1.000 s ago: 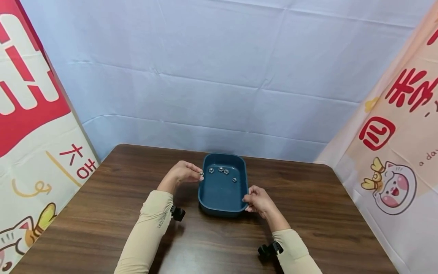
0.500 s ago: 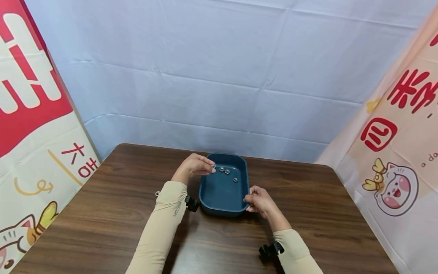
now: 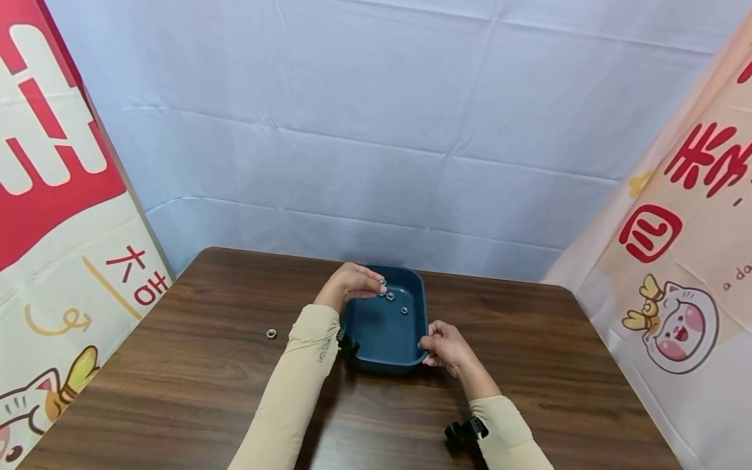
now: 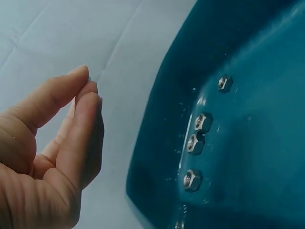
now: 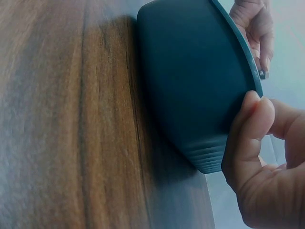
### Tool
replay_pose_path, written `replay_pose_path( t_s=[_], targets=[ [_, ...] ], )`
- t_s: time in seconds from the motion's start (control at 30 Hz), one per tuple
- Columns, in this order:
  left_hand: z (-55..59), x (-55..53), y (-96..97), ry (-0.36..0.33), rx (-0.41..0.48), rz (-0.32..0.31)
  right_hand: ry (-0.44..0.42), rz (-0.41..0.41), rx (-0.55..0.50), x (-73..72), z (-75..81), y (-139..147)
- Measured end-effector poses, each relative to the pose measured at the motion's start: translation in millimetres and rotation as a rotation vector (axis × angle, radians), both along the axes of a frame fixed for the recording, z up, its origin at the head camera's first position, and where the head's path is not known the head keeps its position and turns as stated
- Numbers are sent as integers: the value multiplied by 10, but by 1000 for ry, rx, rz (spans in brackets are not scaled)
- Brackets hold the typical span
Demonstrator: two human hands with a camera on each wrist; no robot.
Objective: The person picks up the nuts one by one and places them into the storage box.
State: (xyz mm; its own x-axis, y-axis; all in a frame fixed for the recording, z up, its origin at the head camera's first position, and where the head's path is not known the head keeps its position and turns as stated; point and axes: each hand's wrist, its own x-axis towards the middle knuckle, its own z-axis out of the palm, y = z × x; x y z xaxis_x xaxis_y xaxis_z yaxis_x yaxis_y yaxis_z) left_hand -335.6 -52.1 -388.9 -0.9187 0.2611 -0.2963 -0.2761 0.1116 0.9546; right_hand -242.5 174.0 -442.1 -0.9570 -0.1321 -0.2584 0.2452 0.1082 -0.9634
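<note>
A dark blue plastic tray (image 3: 384,333) with rounded corners stands on the table. Several steel hex nuts (image 4: 203,122) lie flat on its floor, as the left wrist view shows. Over the tray's far left part, my left hand (image 3: 355,281) pinches another hex nut (image 5: 263,74) between thumb and fingertips. That nut is mostly hidden by the fingers in the left wrist view. My right hand (image 3: 443,346) grips the tray's rim at the near right corner, thumb and fingers pinching the edge (image 5: 257,83).
One loose hex nut (image 3: 271,333) lies on the brown wooden table (image 3: 194,365), left of the tray and my left forearm. A pale cloth (image 3: 364,143) hangs behind the table. Printed banners (image 3: 675,326) hang at both sides.
My left hand has moved right, from beside the tray's left rim to over its inside, carrying the nut. The loose nut on the table has come into view. My right hand stays put.
</note>
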Motion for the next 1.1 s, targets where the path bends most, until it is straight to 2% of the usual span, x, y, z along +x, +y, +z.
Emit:
replay_pose_path(
  t_s=[0.17,0.3,0.43,0.57,0.67,0.8,0.93,1.1],
  targets=[
    [-65,-42,107,-28,25,3,1,-16,8,-22,-66,3],
    [-150,-67,223,-42,15,52,-9,-12,-3,-17,-73,3],
    [-214,-92,335,-53,14,110,-8,0,-9,25,8,-9],
    [-257,-125,417,-75,-16,130,-1,10,1,94,145,-41],
    [-309,-150,464,-98,-61,150,0,13,4,110,172,-50],
    [-356,-178,531,-119,-137,165,3,13,5,56,58,-12],
    [-371,-231,601,-149,-227,145,2,-6,18,-2,-45,17],
    [-411,-313,641,-150,-446,128,8,-20,24,-23,-61,3]
  ],
)
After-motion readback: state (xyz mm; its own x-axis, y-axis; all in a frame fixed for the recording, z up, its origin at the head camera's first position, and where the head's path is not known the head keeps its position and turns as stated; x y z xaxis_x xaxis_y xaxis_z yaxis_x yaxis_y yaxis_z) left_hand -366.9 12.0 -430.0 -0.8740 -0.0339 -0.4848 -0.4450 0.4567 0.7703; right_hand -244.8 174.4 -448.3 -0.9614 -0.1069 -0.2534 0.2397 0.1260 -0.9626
